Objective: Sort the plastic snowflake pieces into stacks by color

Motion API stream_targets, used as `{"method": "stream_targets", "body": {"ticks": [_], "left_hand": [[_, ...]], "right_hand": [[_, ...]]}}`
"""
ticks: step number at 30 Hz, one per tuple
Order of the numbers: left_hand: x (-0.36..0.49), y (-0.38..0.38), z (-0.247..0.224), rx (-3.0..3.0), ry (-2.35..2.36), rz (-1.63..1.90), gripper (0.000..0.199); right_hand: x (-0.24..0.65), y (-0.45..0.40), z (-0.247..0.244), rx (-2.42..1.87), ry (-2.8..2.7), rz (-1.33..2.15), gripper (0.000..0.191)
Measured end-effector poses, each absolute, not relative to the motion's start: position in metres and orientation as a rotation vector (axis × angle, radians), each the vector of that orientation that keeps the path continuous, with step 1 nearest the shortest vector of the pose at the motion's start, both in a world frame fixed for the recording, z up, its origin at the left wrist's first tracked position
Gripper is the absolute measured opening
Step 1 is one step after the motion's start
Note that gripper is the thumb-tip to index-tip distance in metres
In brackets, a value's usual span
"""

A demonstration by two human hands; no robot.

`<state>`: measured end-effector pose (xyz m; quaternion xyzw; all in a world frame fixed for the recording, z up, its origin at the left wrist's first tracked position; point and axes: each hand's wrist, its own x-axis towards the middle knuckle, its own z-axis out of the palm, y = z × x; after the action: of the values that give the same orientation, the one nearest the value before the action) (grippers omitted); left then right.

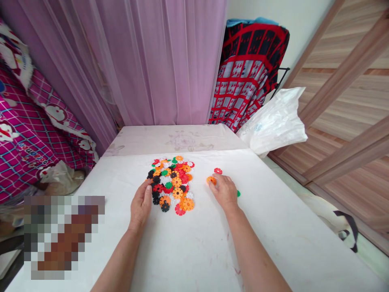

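A pile of notched plastic discs (173,182) in black, orange, red, green and white lies on the white-covered table (188,251). My left hand (142,202) rests at the pile's left edge, its fingers apart beside the black discs. To the right of the pile, my right hand (224,191) has its thumb and fingertips on an orange disc (211,181). A red disc (218,170) lies just beyond those fingers. Part of a green disc (238,193) shows right of the same hand.
A white plastic bag (273,121) stands at the table's back right corner. Behind the table hangs a purple curtain (164,61). Red patterned cloth (246,73) hangs at the back right, pink checked cloth (39,121) at the left. A blurred patch covers the left front.
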<state>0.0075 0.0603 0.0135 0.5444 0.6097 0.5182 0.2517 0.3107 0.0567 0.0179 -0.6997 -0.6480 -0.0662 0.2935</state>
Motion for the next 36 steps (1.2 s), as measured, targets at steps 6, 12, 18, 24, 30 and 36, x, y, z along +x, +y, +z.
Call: {"method": "stream_targets", "body": {"ticks": [6, 12, 18, 24, 30, 36], "left_hand": [[0.007, 0.063, 0.013, 1.504, 1.663, 1.396, 0.043], [0.007, 0.061, 0.011, 1.505, 1.632, 1.404, 0.042], [0.008, 0.059, 0.015, 1.533, 1.616, 1.386, 0.043], [0.008, 0.06, 0.015, 1.551, 1.622, 1.37, 0.042], [0.008, 0.061, 0.014, 1.544, 1.616, 1.368, 0.042], [0.008, 0.062, 0.013, 1.526, 1.604, 1.382, 0.039]], "right_hand": [[0.273, 0.032, 0.025, -1.585, -1.898, -0.003, 0.012], [0.247, 0.016, 0.025, -1.514, -2.05, 0.215, 0.007], [0.247, 0.014, 0.031, -1.516, -2.127, 0.291, 0.024], [0.244, 0.014, 0.026, -1.54, -2.103, 0.3, 0.031], [0.264, 0.026, 0.026, -1.555, -1.845, 0.32, 0.039], [0.316, 0.064, 0.023, -1.821, -1.455, 0.194, 0.047]]}}
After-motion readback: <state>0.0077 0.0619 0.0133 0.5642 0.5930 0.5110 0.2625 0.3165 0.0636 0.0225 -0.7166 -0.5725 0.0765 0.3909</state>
